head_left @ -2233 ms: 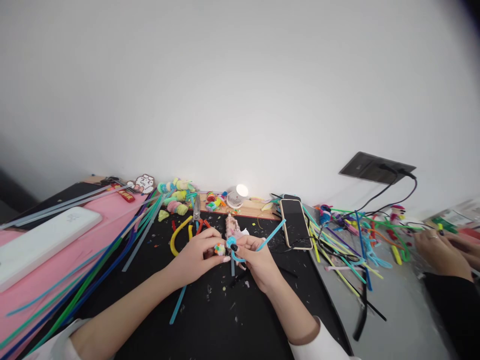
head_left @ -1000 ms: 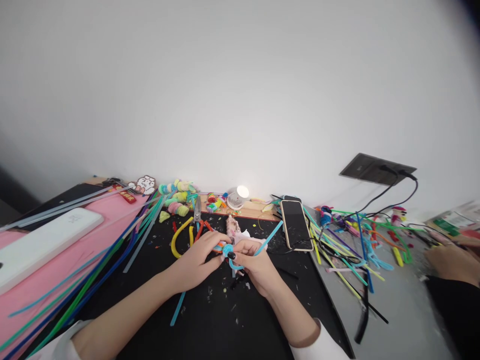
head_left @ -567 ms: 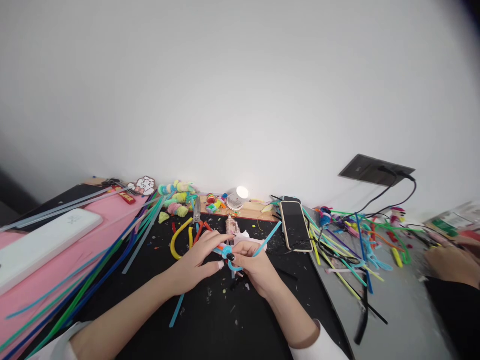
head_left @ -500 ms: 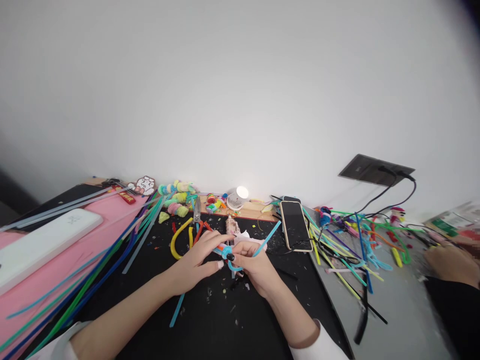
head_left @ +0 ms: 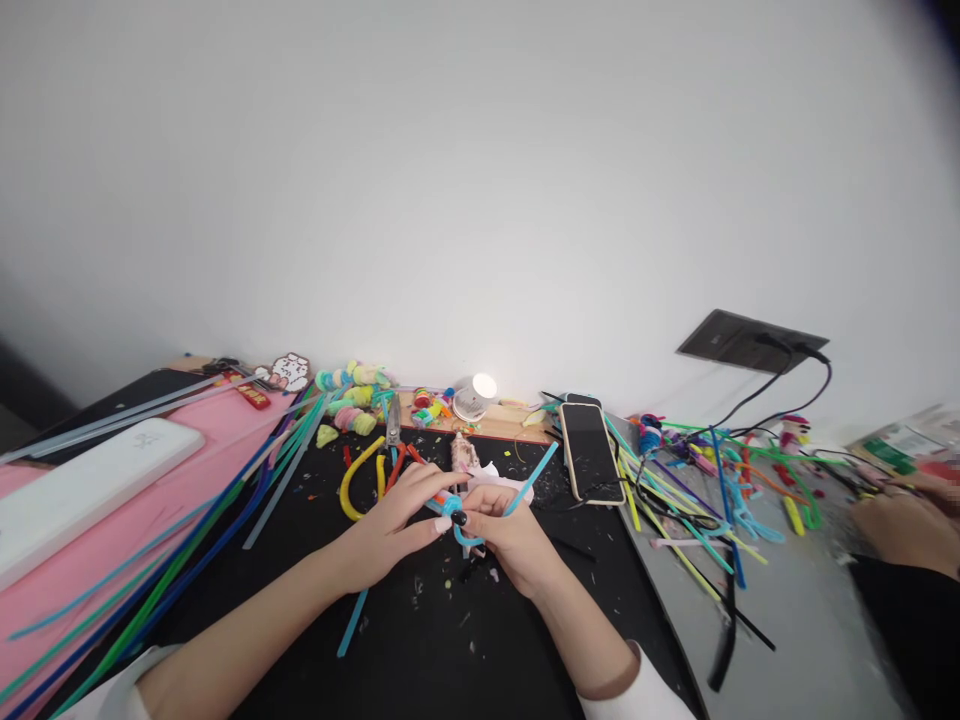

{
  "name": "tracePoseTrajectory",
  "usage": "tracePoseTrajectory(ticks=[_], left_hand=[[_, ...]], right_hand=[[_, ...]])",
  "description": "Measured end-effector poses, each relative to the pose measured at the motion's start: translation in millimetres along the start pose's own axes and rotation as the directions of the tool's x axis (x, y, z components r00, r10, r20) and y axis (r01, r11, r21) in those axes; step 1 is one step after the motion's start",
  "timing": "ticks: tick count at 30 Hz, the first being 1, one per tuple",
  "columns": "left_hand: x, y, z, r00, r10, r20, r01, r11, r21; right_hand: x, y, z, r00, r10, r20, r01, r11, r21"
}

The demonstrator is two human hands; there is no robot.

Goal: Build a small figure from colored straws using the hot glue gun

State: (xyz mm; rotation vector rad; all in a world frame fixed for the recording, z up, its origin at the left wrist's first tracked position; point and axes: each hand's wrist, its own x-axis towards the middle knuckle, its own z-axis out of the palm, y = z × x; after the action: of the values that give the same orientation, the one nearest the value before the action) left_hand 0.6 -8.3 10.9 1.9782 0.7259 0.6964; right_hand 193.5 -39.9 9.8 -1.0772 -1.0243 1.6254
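Note:
Over the black tabletop my left hand (head_left: 401,515) and my right hand (head_left: 506,530) meet, both pinching at a small coil of blue pipe cleaner (head_left: 453,504). The right thumb, with a dark nail, presses on the coil, and one blue length loops below it and sticks up past the right fingers. Under my left hand another blue strip (head_left: 352,622) points toward me. Some orange shows beside the coil, partly hidden by the fingers. Behind my right hand lies crumpled pale pink paper or cloth (head_left: 491,478).
Pliers with red and yellow handles (head_left: 393,430) lie behind my left hand. A white cup (head_left: 474,398) stands by the wall. Right of it lies a phone (head_left: 592,450), then loose pipe cleaners (head_left: 679,520). A pink mat (head_left: 225,435) bears a white case (head_left: 97,490). A co-worker's hand (head_left: 904,525) is far right.
Almost nothing differs. My left thumb has edged closer to the coil and the right thumb, and the upright blue end has shifted slightly left.

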Motion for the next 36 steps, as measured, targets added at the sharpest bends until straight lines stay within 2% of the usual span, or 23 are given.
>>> tracePoseTrajectory(ticks=[23,32,36], left_hand=[[1.0,3.9,-0.4,0.999,-0.001,-0.049,0.004,0.999,0.051],[2.4,1.9,-1.0,0.997,0.023,-0.076,-0.015,0.995,0.1],[2.5,5.5,-1.3,0.993,0.02,-0.116,-0.009,0.995,0.095]], right_hand=[[1.5,1.2,-0.7,0.999,-0.034,-0.006,0.034,0.999,-0.021],[2.1,-3.0,0.4,0.998,-0.056,-0.043,0.055,0.998,-0.013],[2.1,-3.6,0.9,0.997,-0.06,-0.051,0.059,0.998,-0.016]])
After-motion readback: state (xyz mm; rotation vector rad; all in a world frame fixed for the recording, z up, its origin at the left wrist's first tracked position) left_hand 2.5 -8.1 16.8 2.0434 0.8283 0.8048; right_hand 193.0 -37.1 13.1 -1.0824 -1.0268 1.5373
